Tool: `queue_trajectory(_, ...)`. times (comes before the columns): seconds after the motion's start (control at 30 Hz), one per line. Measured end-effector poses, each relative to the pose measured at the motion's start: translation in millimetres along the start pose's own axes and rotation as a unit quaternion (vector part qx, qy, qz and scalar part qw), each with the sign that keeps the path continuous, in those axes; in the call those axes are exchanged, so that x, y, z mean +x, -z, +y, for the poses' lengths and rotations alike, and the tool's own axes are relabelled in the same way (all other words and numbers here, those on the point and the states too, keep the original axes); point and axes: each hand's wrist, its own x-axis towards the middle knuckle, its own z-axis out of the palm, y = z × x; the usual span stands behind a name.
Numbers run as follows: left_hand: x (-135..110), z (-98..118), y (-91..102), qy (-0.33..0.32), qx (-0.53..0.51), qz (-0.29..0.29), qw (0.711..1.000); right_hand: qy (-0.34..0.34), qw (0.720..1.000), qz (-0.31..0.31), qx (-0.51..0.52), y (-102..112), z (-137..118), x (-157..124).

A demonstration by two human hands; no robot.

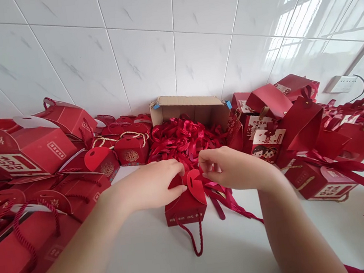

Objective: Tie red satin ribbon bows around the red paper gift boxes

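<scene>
A small red gift box (pixel 186 208) with a rounded slotted flap (pixel 195 186) stands on the white table in front of me. Its dark red rope handle (pixel 198 246) hangs down the near side onto the tabletop. At the box's top left, my left hand (pixel 161 183) has its thumb and fingers closed around the upper edge. Just right of the flap is my right hand (pixel 228 167), fingers curled in toward the thumb; whatever they may hold is hidden. Behind both hands lies a heap of red satin ribbons (pixel 187 138), some strands trailing right.
An open cardboard carton (pixel 189 100) lies against the tiled wall, ribbons spilling from it. Stacked red gift boxes (pixel 38 146) crowd the left side. More boxes (pixel 302 127) pile up on the right, one tied with a ribbon bow (pixel 339 164). A power socket (pixel 343 84) is on the wall.
</scene>
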Motion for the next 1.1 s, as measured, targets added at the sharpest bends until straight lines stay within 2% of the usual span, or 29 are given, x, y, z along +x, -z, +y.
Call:
queue_trajectory(0.1, 3, 1, -3.0, 0.005, -0.001, -0.025, 1.000, -0.015, 0.999, -0.012, -0.029, -8, -1, 9)
queue_trajectory(0.23, 8, 3, -7.0, -0.007, -0.001, -0.017, 1.000, -0.019, 0.999, -0.018, -0.044, -15, -2, 15)
queue_trajectory(0.47, 12, 5, -8.6, -0.048, -0.001, 0.032, 0.998, -0.020, 0.999, -0.029, -0.030, -18, -6, 19)
queue_trajectory(0.57, 14, 7, -11.1, -0.031, 0.000, 0.062, 0.998, -0.029, 0.998, -0.031, -0.036, -17, -5, 19)
queue_trajectory(0.8, 23, 10, -21.7, 0.018, -0.143, 0.079, 0.986, -0.028, 0.998, -0.020, -0.046, -14, -3, 18)
queue_trajectory(1.1, 22, 6, -20.1, -0.017, -0.205, 0.092, 0.974, -0.004, 0.999, 0.009, 0.036, -10, 3, 15)
